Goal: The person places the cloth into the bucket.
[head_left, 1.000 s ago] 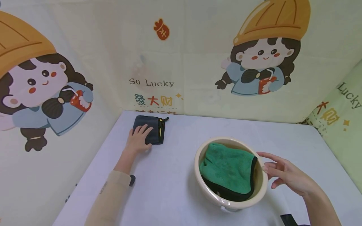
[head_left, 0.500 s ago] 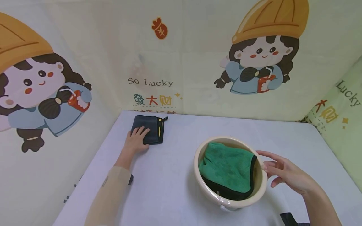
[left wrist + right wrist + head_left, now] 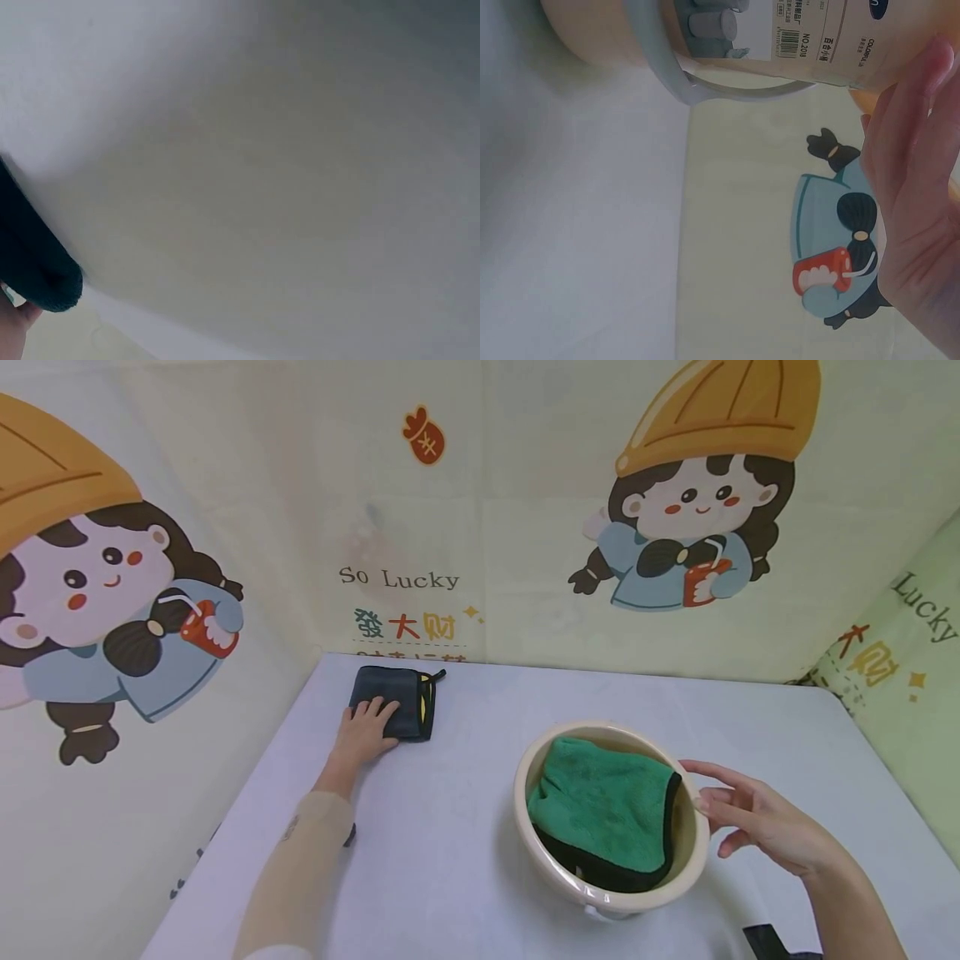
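Observation:
My left hand rests on a folded dark navy towel with yellow showing at its right side, on the far left of the table. Its fingers lie spread over the top, thumb at the near edge. In the left wrist view, the towel shows as a thick fuzzy fold at the left side. At the right, my right hand touches the rim of a cream bucket with loosely extended fingers. A green towel with black trim lies inside. The right wrist view shows fingers against the labelled bucket wall.
The white table has its far edge against a cream curtain printed with cartoon figures. A grey handle hangs at the bucket's side. Black strap shows near the right wrist.
The left forearm and sleeve have shifted slightly right and forward, hiding more of the black piece at the wrist. The left hand stays on the navy towel; the right hand and bucket hold still.

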The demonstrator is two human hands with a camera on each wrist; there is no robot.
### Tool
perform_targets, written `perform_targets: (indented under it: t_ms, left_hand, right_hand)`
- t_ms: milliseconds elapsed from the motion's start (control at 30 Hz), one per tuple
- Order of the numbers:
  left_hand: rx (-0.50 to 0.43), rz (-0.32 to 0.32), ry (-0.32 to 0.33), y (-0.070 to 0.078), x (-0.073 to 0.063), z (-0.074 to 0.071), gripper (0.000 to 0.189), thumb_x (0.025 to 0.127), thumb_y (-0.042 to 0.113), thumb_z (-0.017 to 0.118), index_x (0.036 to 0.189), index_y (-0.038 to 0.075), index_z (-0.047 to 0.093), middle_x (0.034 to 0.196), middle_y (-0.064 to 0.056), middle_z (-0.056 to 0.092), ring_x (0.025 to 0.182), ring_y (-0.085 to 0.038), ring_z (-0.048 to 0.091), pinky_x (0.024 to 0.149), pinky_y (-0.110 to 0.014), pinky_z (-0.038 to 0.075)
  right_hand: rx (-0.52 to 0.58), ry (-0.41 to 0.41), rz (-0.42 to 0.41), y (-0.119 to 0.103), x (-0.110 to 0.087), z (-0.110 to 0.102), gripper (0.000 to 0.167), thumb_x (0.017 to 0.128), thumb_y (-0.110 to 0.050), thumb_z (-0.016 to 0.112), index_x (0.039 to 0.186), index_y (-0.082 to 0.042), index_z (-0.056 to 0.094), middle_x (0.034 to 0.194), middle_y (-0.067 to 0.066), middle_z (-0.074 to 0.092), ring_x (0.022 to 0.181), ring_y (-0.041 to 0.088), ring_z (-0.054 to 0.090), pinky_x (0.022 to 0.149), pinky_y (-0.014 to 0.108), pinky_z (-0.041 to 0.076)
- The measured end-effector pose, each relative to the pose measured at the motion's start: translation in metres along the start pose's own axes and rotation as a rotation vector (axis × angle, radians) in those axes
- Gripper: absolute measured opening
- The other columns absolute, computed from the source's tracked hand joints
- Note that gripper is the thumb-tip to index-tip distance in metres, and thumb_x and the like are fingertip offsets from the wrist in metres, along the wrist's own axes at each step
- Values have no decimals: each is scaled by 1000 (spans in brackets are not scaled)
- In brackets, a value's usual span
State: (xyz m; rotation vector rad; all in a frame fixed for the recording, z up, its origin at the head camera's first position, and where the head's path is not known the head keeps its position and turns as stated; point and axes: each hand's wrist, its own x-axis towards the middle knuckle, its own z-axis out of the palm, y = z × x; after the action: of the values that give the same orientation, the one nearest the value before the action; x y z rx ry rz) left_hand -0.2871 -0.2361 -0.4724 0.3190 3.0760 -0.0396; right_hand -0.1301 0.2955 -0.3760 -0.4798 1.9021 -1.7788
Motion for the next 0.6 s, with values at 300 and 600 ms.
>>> perform_targets:
  t_ms: [300, 600]
  left_hand:
    - [47, -7, 27, 9, 5, 1, 59, 86, 27, 63, 139, 16, 37, 136, -18, 35, 122, -40, 32, 97, -59, 26]
    - [84, -25, 50, 13, 6, -2, 54, 87, 24, 62, 137, 17, 40, 136, -17, 37, 121, -39, 35, 98, -58, 28]
  right_hand:
    - [13, -11, -6, 0, 0, -1, 52, 95, 2, 39, 129, -37, 44, 93, -2, 68, 77, 13, 65, 53, 30, 54]
    - [10, -3, 6, 0, 0, -1, 52, 95, 2, 40, 128, -37, 44, 96, -2, 68, 78, 13, 65, 53, 30, 54]
